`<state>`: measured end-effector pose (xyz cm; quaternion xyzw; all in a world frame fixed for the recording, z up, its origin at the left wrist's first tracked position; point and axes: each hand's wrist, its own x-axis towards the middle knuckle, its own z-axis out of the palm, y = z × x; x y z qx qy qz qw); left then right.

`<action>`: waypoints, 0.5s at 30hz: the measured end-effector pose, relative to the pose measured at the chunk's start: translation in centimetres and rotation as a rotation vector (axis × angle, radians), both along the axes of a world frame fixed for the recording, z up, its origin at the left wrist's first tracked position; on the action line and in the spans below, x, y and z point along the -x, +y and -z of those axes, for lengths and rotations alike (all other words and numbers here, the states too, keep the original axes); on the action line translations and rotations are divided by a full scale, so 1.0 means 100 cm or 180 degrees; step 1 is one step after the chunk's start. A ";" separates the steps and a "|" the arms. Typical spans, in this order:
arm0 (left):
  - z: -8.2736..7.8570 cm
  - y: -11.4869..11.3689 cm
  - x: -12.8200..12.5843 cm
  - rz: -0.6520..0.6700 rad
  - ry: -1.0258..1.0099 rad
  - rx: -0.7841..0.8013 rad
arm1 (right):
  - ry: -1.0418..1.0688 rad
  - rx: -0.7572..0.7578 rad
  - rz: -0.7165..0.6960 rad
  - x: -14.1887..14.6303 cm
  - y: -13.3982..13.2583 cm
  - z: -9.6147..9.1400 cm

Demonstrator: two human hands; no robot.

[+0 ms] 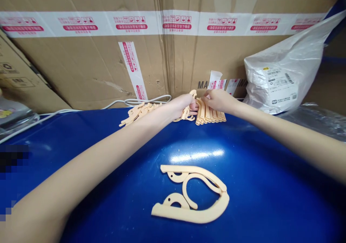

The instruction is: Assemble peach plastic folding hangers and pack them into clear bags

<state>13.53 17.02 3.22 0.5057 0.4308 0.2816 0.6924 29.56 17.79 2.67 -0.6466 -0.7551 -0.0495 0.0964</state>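
A cream plastic folding hanger point(208, 216) lies folded on the blue table, its two arms pointing left and its hook between them. Farther back, my left hand point(187, 103) is closed around cream hanger pieces; a curved hook end sticks up above the fingers and another part shows below. Just right of it, my right hand point(220, 100) has its fingers pinched at the upper end of a neat row of cream hanger arms point(211, 117). The fingertips partly hide what they grip. Behind my left forearm spreads a loose pile of cream hanger pieces point(140, 111).
Large taped cardboard boxes point(102, 59) stand along the back of the blue table point(256, 185). A white plastic bag with a label point(283, 80) sits at the back right, beside clear plastic wrap point(319, 118). A white cable point(116, 101) runs along the back left.
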 end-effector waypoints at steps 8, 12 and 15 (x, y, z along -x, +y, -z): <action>0.005 0.000 0.001 -0.0082 0.0040 -0.0058 | 0.0047 0.0075 -0.0128 -0.001 0.000 0.000; 0.005 -0.003 0.003 -0.0264 0.0197 -0.0298 | 0.0045 0.0077 -0.0148 -0.002 0.000 0.001; 0.004 -0.008 0.003 -0.0315 0.0268 -0.0472 | 0.0080 0.0050 -0.0159 -0.004 0.000 0.003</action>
